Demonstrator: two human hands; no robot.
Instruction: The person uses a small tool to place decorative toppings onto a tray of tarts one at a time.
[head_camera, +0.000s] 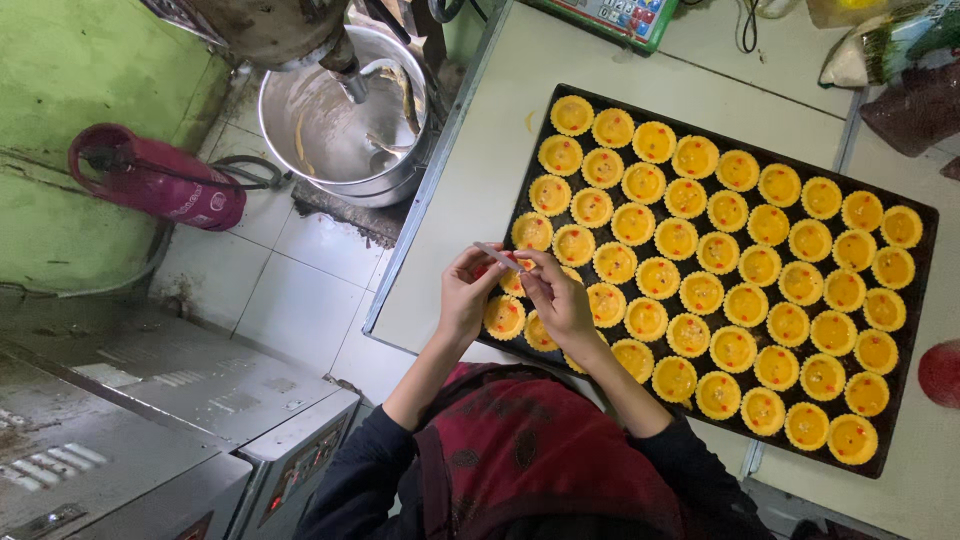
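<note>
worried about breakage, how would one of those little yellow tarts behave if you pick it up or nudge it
Probably fragile: each tart has a thin fluted pastry rim that could crumble under a pinch. Likely light, being small enough to sit dozens to the dark tray. The flat base suggests it would slide, not roll; the glossy filling may smear if touched.
</note>
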